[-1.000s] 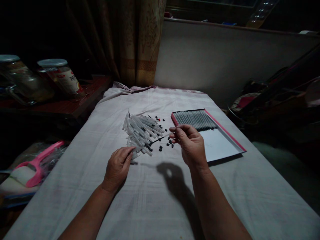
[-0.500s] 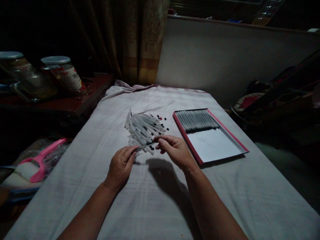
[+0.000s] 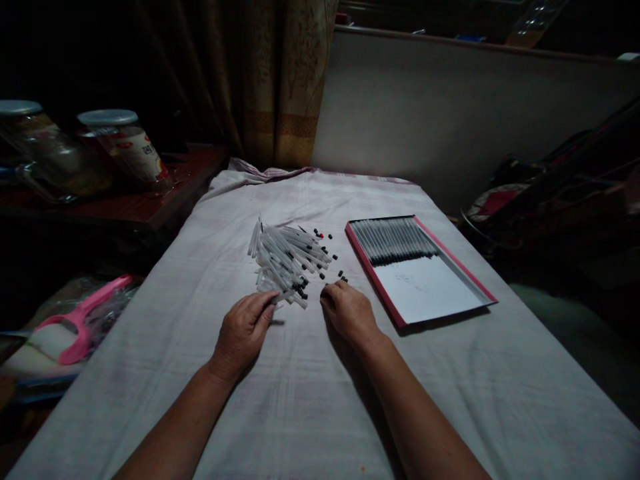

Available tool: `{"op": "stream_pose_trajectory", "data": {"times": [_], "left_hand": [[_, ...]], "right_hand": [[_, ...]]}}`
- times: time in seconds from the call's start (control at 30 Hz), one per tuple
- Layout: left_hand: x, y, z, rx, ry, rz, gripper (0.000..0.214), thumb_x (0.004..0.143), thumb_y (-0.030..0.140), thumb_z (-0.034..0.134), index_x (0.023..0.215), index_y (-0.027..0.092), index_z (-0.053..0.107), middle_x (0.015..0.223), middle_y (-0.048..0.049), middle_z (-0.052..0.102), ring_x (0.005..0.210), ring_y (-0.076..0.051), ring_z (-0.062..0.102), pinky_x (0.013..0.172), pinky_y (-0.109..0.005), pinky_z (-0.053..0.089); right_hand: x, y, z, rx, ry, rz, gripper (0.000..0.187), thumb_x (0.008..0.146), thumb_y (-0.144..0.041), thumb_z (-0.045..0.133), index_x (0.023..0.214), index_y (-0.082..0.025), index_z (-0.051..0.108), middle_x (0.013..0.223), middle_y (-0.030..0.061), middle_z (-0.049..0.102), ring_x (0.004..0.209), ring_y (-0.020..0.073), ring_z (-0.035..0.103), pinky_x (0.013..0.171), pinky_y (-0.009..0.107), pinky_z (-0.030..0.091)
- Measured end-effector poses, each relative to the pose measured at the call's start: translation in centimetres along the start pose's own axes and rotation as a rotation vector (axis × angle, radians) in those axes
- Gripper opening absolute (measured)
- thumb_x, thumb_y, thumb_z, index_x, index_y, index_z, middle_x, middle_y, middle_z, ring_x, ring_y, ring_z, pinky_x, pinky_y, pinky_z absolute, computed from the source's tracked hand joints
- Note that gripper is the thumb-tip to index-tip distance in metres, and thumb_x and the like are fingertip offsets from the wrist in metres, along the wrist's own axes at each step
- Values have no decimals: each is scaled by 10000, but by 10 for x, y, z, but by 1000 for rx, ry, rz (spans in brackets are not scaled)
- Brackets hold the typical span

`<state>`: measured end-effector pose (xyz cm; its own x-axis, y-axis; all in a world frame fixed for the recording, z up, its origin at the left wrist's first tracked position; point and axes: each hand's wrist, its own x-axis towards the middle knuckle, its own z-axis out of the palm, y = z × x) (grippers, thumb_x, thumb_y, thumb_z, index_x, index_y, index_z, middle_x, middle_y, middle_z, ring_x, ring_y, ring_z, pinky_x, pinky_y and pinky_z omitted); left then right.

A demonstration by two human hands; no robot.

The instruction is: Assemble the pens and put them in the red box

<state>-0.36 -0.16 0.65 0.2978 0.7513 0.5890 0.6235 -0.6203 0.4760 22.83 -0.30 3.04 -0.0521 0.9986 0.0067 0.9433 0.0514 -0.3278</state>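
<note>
A pile of clear pen barrels [image 3: 283, 250], some with dark parts, lies on the cloth-covered table. At its near edge, my left hand [image 3: 243, 328] is closed, thumb and forefinger pinching a slim translucent pen [image 3: 286, 295] that points right over the pile. My right hand [image 3: 349, 313] rests low by the cloth, right of the pile, fingers curled together; whatever they pinch is hidden. Small black caps [image 3: 342, 275] lie just beyond its knuckles. More black caps and one red cap [image 3: 321, 236] are scattered at the pile's right side.
To the right, a shallow red-edged box [image 3: 373, 283] holds a row of pens [image 3: 397, 240] in its far half. A pink handled object [image 3: 80, 327] lies at lower left. Lidded jars [image 3: 133, 150] stand on a dark red side table. Curtain [image 3: 280, 80] and wall are behind.
My right hand has come away from the pen and moved right and down to the cloth. My left hand has stayed in place with the pen.
</note>
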Motion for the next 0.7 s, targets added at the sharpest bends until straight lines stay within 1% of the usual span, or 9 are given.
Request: {"op": "stream_pose_trajectory", "data": {"times": [0.07, 0.1, 0.17, 0.23, 0.27, 0.33, 0.5, 0.63, 0.7], "left_hand": [[0, 1, -1, 1, -19, 16, 223, 949, 222, 530, 1143, 193, 638, 1004, -68, 734, 908, -187, 686, 815, -313, 547], [0, 2, -1, 0, -26, 26, 221, 949, 215, 530, 1144, 193, 633, 1003, -67, 733, 905, -186, 684, 815, -315, 545], [0, 3, -2, -2, -42, 48, 224, 947, 202, 535, 1155, 193, 619, 1002, -65, 731, 907, -184, 680, 815, -319, 542], [0, 5, -3, 1, -52, 71, 227, 944, 191, 540, 1161, 195, 609, 1002, -64, 730, 909, -185, 677, 813, -323, 539], [0, 6, -3, 2, -55, 84, 229, 943, 184, 539, 1162, 195, 605, 1002, -64, 729, 910, -185, 676, 813, -324, 537], [0, 8, -4, 7, -54, 112, 234, 942, 168, 533, 1166, 195, 599, 1003, -66, 728, 913, -185, 675, 818, -327, 534], [3, 13, -7, 29, -40, 161, 247, 939, 153, 522, 1172, 193, 592, 991, -71, 727, 900, -187, 674, 804, -323, 534], [4, 16, -8, 30, -27, 175, 238, 939, 151, 519, 1161, 193, 592, 963, -68, 727, 872, -180, 677, 788, -313, 535], [4, 17, -8, 24, -32, 182, 239, 937, 144, 520, 1159, 193, 594, 968, -68, 727, 877, -178, 678, 793, -310, 538]], "right_hand": [[-1, 0, 2, 127, 25, -1, 136, 863, -190, 573, 930, -188, 691, 942, 79, 697, 823, 193, 637, 719, 283, 432], [-1, 0, 3, 248, 37, -11, 124, 847, -183, 575, 911, -188, 681, 900, 64, 696, 792, 183, 630, 714, 282, 435], [-5, -1, 5, 582, 74, -26, 110, 824, -212, 582, 890, -193, 667, 819, 30, 685, 741, 166, 616, 696, 277, 448], [-11, -2, 5, 929, 94, -16, 153, 805, -277, 604, 919, -196, 667, 809, 21, 682, 728, 159, 614, 671, 274, 465], [-14, -3, 4, 1070, 90, -3, 191, 793, -304, 621, 943, -198, 669, 822, 24, 688, 726, 156, 616, 658, 273, 472], [-20, -6, 2, 1259, 49, 25, 237, 768, -328, 656, 968, -203, 674, 844, 31, 705, 700, 146, 612, 627, 269, 478], [-28, -12, -5, 1426, -19, 88, 205, 725, -308, 714, 893, -200, 670, 825, 36, 738, 633, 123, 592, 555, 240, 452], [-28, -16, -5, 1516, -52, 156, 243, 690, -331, 759, 853, -195, 643, 829, 53, 745, 634, 126, 592, 513, 214, 415], [-28, -17, -3, 1559, -45, 195, 259, 675, -336, 776, 836, -195, 631, 811, 45, 733, 621, 118, 572, 496, 199, 388]]}}
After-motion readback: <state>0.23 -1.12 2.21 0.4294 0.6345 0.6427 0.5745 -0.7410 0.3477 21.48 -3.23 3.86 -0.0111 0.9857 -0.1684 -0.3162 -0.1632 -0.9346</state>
